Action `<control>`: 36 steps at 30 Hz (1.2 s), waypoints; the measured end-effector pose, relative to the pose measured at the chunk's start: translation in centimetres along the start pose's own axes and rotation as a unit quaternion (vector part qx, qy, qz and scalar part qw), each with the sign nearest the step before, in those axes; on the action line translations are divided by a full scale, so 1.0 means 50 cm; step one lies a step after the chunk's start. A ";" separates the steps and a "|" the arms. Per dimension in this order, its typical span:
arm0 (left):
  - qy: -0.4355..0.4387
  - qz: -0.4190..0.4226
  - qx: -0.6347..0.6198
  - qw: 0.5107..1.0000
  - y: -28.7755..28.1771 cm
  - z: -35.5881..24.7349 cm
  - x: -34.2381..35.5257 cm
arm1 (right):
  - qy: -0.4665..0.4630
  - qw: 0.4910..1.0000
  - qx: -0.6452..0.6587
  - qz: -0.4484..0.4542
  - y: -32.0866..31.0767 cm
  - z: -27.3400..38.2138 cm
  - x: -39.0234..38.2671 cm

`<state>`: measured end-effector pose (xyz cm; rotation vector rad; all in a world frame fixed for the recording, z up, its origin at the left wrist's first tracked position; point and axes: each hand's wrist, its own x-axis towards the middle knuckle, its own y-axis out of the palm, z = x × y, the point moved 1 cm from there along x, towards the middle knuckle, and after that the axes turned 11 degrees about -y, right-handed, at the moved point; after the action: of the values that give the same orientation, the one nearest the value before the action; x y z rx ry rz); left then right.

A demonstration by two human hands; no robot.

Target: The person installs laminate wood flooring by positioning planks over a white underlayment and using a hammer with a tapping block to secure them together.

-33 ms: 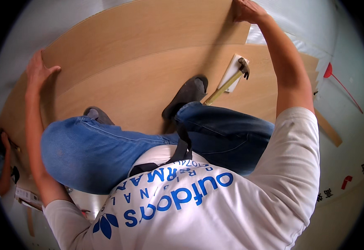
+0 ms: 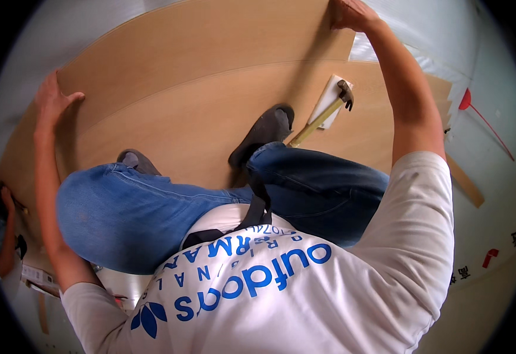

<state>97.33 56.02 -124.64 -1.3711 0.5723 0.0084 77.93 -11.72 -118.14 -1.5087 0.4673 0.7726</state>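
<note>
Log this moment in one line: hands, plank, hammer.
left hand: on plank, toward left end | right hand: on plank, near right end | hammer: lying across white block

claw hammer (image 2: 318, 121) x1 (ref; posns rel. to it) | white block (image 2: 327, 96) x1, under | grey shoes (image 2: 268, 131) x2, L | L hand (image 2: 54, 103) + R hand (image 2: 355, 16) = x2, far L & beyond | floorboards (image 2: 216, 44) x2 min., under/beyond | red-headed stick (image 2: 465, 100) x1, R | co-worker's forearm (image 2: 10, 229) x1, far L | tan strips (image 2: 466, 182) x2, 1 R, 1 far L

The left arm (image 2: 46, 177) and right arm (image 2: 410, 88) stretch forward, left hand (image 2: 52, 103) thumb spread, right hand (image 2: 355, 16) angled inward.
</note>
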 end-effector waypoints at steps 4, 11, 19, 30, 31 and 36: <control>-0.006 -0.038 0.040 0.998 -0.038 0.022 -0.031 | -0.015 0.992 0.022 -0.126 0.071 -0.026 -0.019; -0.027 0.008 0.075 0.997 0.006 0.019 0.002 | 0.036 0.999 -0.004 -0.020 0.073 -0.030 0.001; -0.042 0.004 0.061 0.997 -0.056 -0.009 -0.031 | 0.048 0.953 0.094 -0.285 0.220 0.059 -0.196; -0.044 0.115 -0.005 0.992 -0.104 -0.028 -0.032 | 0.266 0.881 0.353 -0.169 0.607 0.275 -0.465; -0.023 0.057 -0.012 0.998 -0.090 -0.012 -0.042 | 0.252 0.886 0.357 -0.156 0.590 0.277 -0.452; -0.054 0.074 0.005 0.996 -0.067 -0.007 -0.074 | 0.202 0.918 0.328 -0.091 0.508 0.271 -0.427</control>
<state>95.11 56.15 -120.18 -1.3086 0.5806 0.1978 42.89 -4.45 -120.34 -1.0428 0.7912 0.1128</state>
